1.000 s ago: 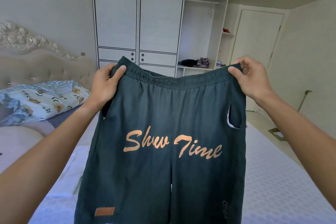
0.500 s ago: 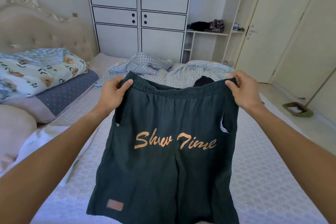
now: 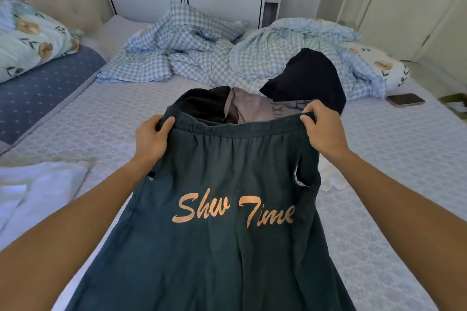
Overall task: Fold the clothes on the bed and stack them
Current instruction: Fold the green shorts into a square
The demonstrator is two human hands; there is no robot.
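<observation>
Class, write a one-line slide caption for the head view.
Both hands, left and right, hold dark green shorts by the waistband.

shorts (image 3: 227, 235) over bed (image 3: 101, 118), clothes pile (image 3: 255, 106) behind, quilt (image 3: 202, 45) beyond, phone (image 3: 406, 99) right

The bed (image 3: 106, 118) has a pale patterned mattress cover; a crumpled blue checked duvet (image 3: 202, 50) lies across its far end; a black garment (image 3: 310, 78) and a grey one (image 3: 255, 106) lie near the middle; a phone (image 3: 406, 99) rests at the right edge; white cloth (image 3: 38, 184) lies at the left; floral pillows (image 3: 30, 35) sit by the headboard.
</observation>
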